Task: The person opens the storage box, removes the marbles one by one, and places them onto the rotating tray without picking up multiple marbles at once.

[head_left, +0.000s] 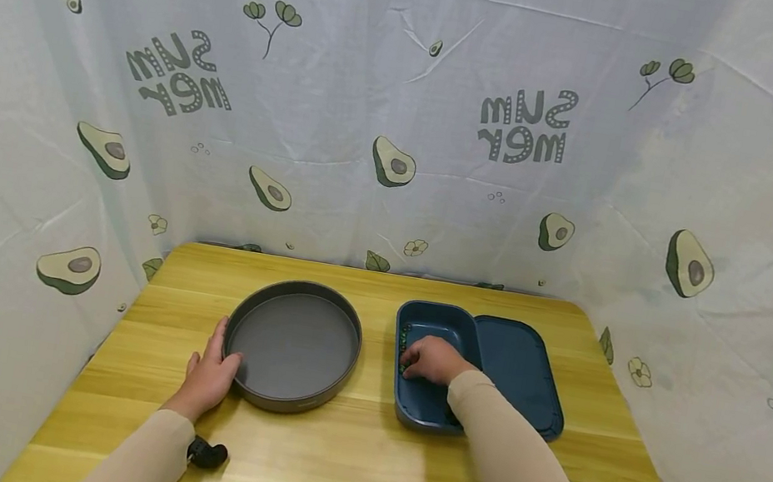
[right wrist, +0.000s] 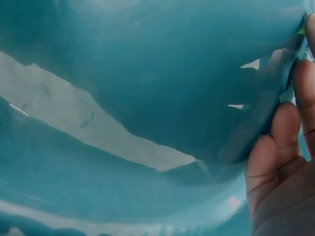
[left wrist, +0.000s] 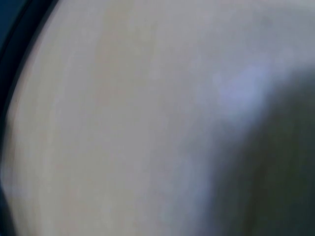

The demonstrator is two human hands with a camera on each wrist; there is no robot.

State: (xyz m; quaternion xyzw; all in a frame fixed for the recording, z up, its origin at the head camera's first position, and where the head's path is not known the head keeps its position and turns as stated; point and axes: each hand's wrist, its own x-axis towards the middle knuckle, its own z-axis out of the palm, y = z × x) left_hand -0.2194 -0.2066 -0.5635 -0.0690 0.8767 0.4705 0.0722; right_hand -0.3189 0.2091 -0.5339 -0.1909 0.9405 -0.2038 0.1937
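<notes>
On the left of the table is a round grey pan (head_left: 297,345) with a low side wall. My left hand (head_left: 210,377) rests against its left edge, thumb at the rim and fingers straight along the outside. To the right stands a dark blue rectangular box (head_left: 420,411). Inside it, my right hand (head_left: 439,361) reaches to the left wall with fingers bent, pinching at a dotted green strand (head_left: 405,335) lying along that wall. The right wrist view shows the right fingers (right wrist: 285,125) beside the wall and a green bit (right wrist: 301,30) near a fingertip.
A flat dark blue lid (head_left: 521,372) lies right of the box, partly behind it. A small black device (head_left: 207,454) sits at my left wrist. The wooden table (head_left: 320,467) ends at a white printed curtain (head_left: 331,207) on the back and sides. The left wrist view is blurred.
</notes>
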